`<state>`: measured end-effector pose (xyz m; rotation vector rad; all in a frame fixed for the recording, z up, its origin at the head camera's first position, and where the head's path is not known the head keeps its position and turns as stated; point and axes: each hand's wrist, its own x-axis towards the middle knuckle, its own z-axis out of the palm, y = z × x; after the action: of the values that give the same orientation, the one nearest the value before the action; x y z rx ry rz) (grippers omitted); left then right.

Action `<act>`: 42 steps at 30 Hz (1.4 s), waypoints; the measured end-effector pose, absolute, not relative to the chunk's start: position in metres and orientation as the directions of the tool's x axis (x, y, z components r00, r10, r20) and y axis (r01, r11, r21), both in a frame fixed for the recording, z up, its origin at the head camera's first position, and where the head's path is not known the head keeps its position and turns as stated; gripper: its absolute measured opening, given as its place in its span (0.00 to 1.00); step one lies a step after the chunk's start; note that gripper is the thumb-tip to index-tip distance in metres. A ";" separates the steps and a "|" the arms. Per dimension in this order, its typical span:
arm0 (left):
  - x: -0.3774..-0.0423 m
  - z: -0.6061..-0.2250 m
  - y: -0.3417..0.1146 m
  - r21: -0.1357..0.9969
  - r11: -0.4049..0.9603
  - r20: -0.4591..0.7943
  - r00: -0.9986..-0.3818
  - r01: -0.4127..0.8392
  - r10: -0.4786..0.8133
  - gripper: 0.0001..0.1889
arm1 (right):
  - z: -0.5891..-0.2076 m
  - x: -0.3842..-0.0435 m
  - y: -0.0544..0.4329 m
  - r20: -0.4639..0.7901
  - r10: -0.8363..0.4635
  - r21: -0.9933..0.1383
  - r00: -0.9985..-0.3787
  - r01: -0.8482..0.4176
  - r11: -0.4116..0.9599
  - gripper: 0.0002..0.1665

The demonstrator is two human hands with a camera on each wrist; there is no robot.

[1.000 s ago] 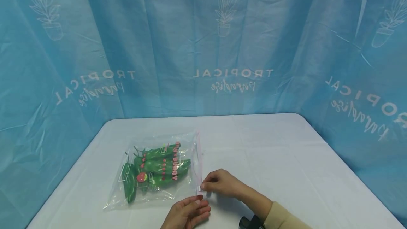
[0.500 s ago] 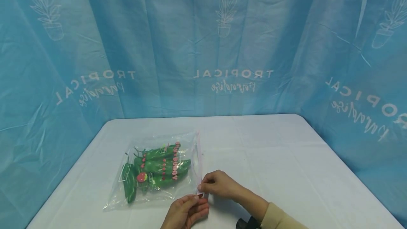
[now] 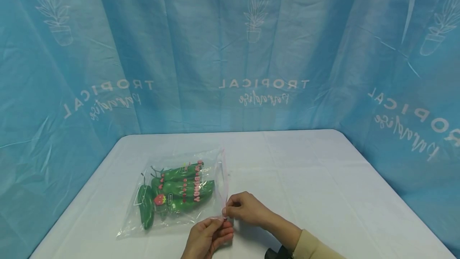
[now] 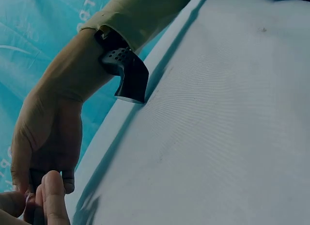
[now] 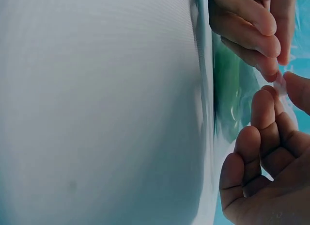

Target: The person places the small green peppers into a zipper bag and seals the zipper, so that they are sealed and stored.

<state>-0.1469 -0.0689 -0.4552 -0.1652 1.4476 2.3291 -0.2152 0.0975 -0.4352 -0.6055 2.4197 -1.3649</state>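
A clear zip bag (image 3: 224, 171) with a pink edge lies on the left half of the table. Inside it are several green peppers (image 3: 146, 207), seen through red and pink print. My left hand (image 3: 206, 235) pinches the bag's near right corner between thumb and index finger. Right beside it, my right hand (image 3: 248, 209) pinches the pink edge at the same corner. In the right wrist view a bit of clear plastic (image 5: 280, 84) shows between the fingertips of both hands. The left wrist view has both hands' fingers close together at lower left; the bag's corner is mostly hidden there.
A white-covered table (image 3: 305, 171) spreads under the bag. Blue printed curtains (image 3: 233, 59) hang behind it and along both sides. A black wrist camera (image 4: 126, 72) is strapped to the right wrist, below a beige sleeve (image 3: 316, 245).
My left hand has risen slightly to the bag's corner and its thumb has come down onto it. The right hand has shifted a little left. The bag has barely moved.
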 end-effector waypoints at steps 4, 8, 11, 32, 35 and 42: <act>-0.148 -0.455 -0.070 0.841 -0.378 -0.306 -0.917 -0.386 0.256 0.19 | -0.435 -0.214 0.096 -0.035 -0.501 -0.861 -0.865 -0.228 0.454 0.11; -0.148 -0.453 -0.070 0.847 -0.372 -0.306 -0.920 -0.380 0.243 0.20 | -0.434 -0.213 0.094 -0.025 -0.497 -0.862 -0.867 -0.233 0.451 0.11; -0.148 -0.452 -0.070 0.854 -0.366 -0.303 -0.925 -0.370 0.229 0.18 | -0.433 -0.212 0.091 -0.022 -0.488 -0.866 -0.872 -0.227 0.445 0.11; -0.145 -0.451 -0.065 0.875 -0.348 -0.320 -0.942 -0.335 0.103 0.09 | -0.434 -0.216 0.078 0.057 -0.419 -0.812 -0.906 -0.286 0.509 0.11; -0.144 -0.453 -0.065 0.878 -0.342 -0.318 -0.942 -0.336 0.108 0.09 | -0.434 -0.220 0.077 0.061 -0.399 -0.806 -0.915 -0.281 0.521 0.11; -0.144 -0.453 -0.066 0.877 -0.342 -0.328 -0.941 -0.337 0.085 0.09 | -0.434 -0.231 0.072 0.074 -0.385 -0.811 -0.920 -0.281 0.514 0.11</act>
<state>-0.1442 -0.0657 -0.4530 -0.3276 1.6229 2.3578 -0.2310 0.0725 -0.4344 -0.5813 2.6313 -1.3766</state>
